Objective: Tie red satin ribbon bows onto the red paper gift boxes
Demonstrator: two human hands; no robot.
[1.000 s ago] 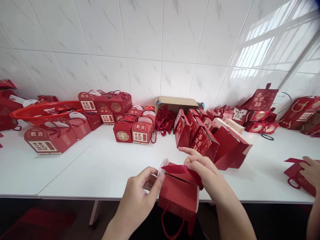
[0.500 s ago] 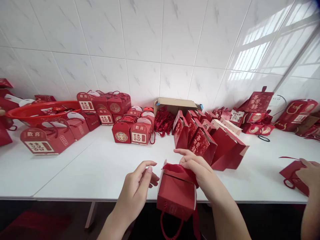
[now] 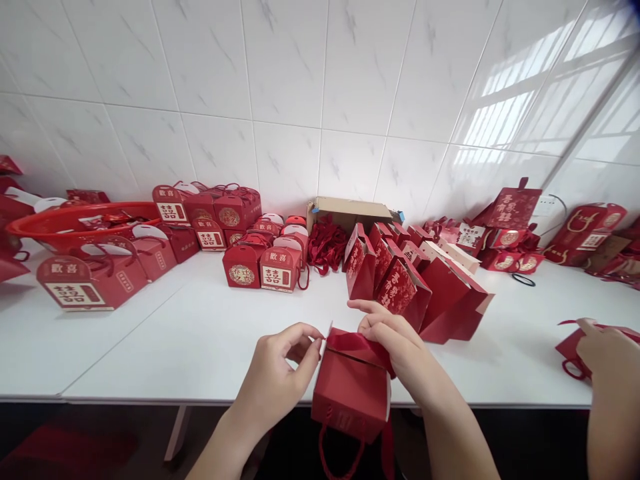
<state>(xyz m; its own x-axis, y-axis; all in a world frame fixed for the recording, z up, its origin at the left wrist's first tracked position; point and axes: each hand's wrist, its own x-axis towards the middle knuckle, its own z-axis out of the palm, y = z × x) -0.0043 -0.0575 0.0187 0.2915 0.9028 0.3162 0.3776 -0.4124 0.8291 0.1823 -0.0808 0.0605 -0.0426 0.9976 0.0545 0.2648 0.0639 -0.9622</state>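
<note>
Left hand (image 3: 280,363) has moved in since the earlier frame: its thumb and fingertips, then spread apart from the work, now come together at the left edge of the red box (image 3: 353,385).

Left grip: pinched. Whether the fingertips grasp a ribbon tip or the edge of the white flap cannot be told.

Right grip: right hand (image 3: 395,333) grasps the red ribbon (image 3: 354,342) between thumb and fingers, index finger extended. This hold probably keeps the ribbon spread along the box top and steadies the box.

Workpiece position: the box is tilted at the near edge of the white table (image 3: 200,337), directly before the person. Its rope handle (image 3: 321,448) hangs toward the body, apparently so that the top stays unobstructed. What supports the underside is hidden.

Supply: a ribbon heap (image 3: 326,248) lies at the open carton (image 3: 350,208), straight ahead, presumably for easy reach. Paper bags (image 3: 400,293) stand in rows beside it, likely grouped to free the working area.

Adjacent station: a co-worker's hand (image 3: 607,350) rests on another box (image 3: 569,345).
</note>
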